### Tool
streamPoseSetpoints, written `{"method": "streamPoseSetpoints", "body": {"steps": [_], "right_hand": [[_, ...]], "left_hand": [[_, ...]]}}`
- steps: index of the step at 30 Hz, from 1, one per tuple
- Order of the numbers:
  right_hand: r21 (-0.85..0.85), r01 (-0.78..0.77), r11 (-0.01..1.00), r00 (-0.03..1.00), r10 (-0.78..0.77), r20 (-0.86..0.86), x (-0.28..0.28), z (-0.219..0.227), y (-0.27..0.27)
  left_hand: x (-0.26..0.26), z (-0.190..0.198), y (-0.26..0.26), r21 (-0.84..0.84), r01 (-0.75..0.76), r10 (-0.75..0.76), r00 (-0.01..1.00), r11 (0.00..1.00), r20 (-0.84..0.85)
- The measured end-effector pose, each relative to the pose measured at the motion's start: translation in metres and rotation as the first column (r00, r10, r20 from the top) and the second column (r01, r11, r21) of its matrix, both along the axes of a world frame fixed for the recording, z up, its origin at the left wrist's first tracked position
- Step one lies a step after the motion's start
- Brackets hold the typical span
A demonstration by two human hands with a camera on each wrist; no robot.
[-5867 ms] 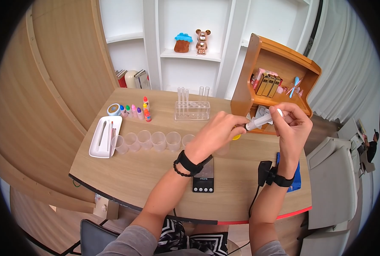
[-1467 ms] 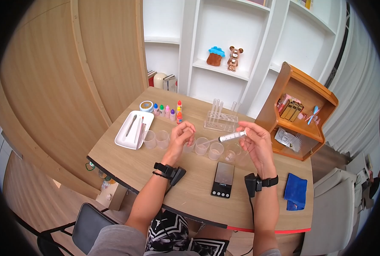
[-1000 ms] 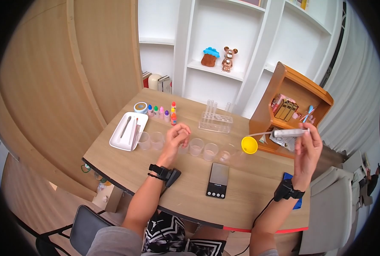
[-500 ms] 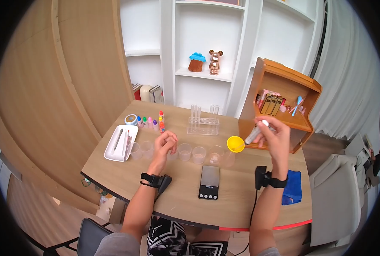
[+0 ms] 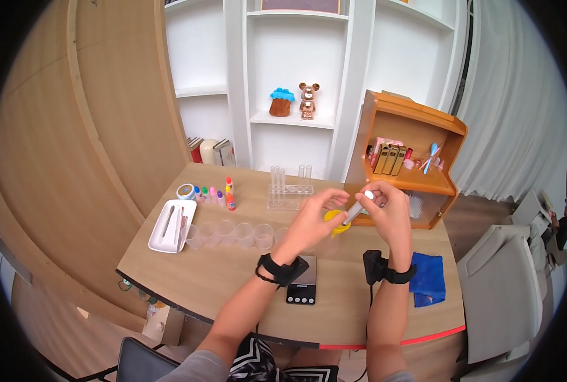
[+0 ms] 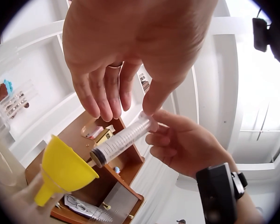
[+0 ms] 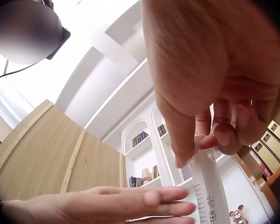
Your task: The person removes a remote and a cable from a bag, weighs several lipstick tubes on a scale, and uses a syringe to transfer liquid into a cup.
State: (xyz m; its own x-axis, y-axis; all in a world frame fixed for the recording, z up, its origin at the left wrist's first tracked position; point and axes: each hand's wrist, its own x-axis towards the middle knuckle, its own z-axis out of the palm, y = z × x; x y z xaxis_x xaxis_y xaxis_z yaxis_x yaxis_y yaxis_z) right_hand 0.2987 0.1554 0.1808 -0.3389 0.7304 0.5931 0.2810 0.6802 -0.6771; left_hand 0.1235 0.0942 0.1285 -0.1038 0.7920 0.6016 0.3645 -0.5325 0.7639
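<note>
My right hand (image 5: pixel 388 210) pinches the top end of a clear syringe (image 5: pixel 358 210) with printed markings, tilted so its tip points down and left. Under that tip, a yellow funnel (image 6: pixel 67 165) faces its wide mouth upward, with a clear cup below its stem. In the left wrist view, the dark plunger seal shows near the low end of the syringe barrel (image 6: pixel 123 140). My left hand (image 5: pixel 309 223) holds nothing; its fingers reach out loosely beside the syringe and funnel. From the right wrist, the left fingertips (image 7: pixel 182 193) appear right by the barrel.
A row of clear plastic cups (image 5: pixel 244 235) runs leftward to a white tray (image 5: pixel 155 240) of tools. Behind stand a test tube rack (image 5: pixel 290 198) and small colored bottles (image 5: pixel 220 198). A digital scale (image 5: pixel 301 294) lies in front, a blue cloth (image 5: pixel 427 280) at right.
The syringe has gone from over the middle cups rightward, then to above the yellow funnel, still in my right hand. My left hand has come across to the right, up to the syringe.
</note>
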Motion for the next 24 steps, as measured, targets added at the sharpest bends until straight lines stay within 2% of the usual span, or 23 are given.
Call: {"method": "streamPoseSetpoints", "body": {"steps": [4, 6, 10, 14, 24], "right_hand": [[0.008, 0.003, 1.000, 1.000, -0.003, 0.000, 0.003, 0.000, 0.004], [0.011, 0.009, 1.000, 1.000, -0.009, 0.011, 0.005, -0.001, 0.004], [-0.020, 0.011, 1.000, 0.999, -0.010, 0.033, 0.005, 0.001, 0.003], [-0.027, 0.016, 1.000, 1.000, -0.015, 0.018, 0.004, 0.000, 0.004], [-0.039, -0.025, 0.999, 0.986, 0.019, -0.163, 0.013, 0.008, -0.002]], "left_hand": [[0.018, 0.004, 0.005, -0.026, -0.010, 0.009, 0.999, 1.000, -0.045], [0.018, -0.001, 0.008, 0.002, -0.012, 0.012, 0.995, 1.000, -0.101], [0.018, 0.000, 0.008, -0.018, -0.033, 0.031, 0.994, 0.999, -0.104], [0.016, -0.001, 0.008, 0.036, -0.052, 0.057, 0.986, 0.998, -0.156], [0.016, 0.000, 0.008, 0.066, -0.007, 0.019, 0.984, 0.998, -0.178]]}}
